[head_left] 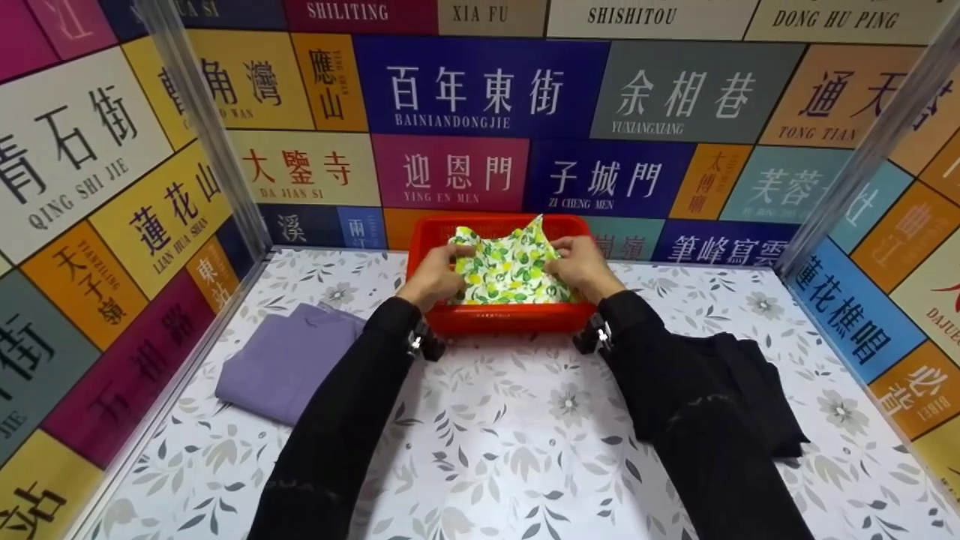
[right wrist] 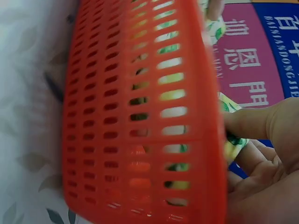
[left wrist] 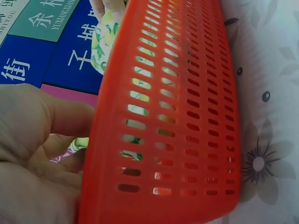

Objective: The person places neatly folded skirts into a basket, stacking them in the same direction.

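A white cloth with a yellow-and-green lemon and leaf print (head_left: 510,266) sits bunched in a red plastic basket (head_left: 499,319), one corner poking up above the rim. My left hand (head_left: 437,274) pinches the cloth's left side, thumb towards me. On the opposite side, my right hand (head_left: 583,266) grips the cloth between thumb and fingers. Both wrists pass over the basket's front rim. In the left wrist view, the slotted basket wall (left wrist: 163,112) hides part of the left hand (left wrist: 42,144). Through the slots in the right wrist view, the printed cloth (right wrist: 173,95) shows.
A folded purple garment (head_left: 289,364) lies on the table left of my left arm. Black folded clothing (head_left: 750,390) lies to the right, partly behind my right sleeve. The flower-patterned tabletop (head_left: 495,450) is bordered by sign-printed walls (head_left: 480,90) at the back and sides.
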A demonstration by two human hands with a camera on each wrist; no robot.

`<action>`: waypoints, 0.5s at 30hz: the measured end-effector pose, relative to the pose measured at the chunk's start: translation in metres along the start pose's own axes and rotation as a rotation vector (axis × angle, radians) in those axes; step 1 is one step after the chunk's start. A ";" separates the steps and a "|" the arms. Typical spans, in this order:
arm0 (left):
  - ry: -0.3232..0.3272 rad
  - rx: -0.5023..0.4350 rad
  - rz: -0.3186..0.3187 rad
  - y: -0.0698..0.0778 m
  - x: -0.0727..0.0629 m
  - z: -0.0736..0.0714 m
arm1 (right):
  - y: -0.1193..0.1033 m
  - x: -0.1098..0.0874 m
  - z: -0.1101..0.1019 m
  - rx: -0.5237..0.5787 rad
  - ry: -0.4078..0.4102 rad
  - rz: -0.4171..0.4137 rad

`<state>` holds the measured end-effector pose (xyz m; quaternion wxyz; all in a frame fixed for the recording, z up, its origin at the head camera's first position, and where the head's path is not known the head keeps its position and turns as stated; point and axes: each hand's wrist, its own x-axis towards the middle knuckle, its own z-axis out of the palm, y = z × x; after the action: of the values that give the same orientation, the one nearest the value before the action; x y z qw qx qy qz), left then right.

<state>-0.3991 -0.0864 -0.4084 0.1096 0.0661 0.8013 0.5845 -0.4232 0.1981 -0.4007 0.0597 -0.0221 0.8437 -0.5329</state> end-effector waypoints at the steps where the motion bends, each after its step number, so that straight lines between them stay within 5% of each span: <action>1: 0.004 0.026 0.005 -0.001 0.000 0.001 | 0.001 0.000 0.001 -0.048 0.006 -0.010; 8: 0.043 0.397 0.077 -0.008 0.010 0.000 | 0.008 0.001 0.004 -0.292 0.039 -0.048; 9: 0.043 0.435 0.097 -0.020 0.024 -0.002 | 0.010 0.002 0.004 -0.330 0.032 -0.048; 11: 0.051 0.503 0.117 -0.031 0.035 -0.005 | 0.017 0.009 0.004 -0.426 0.016 -0.053; 15: 0.050 0.556 0.146 -0.031 0.034 -0.004 | 0.045 0.037 0.000 -0.623 -0.014 -0.086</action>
<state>-0.4326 -0.0916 -0.4398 0.0252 0.1369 0.9263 0.3500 -0.4590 0.2135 -0.4448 0.0332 -0.0787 0.9643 -0.2507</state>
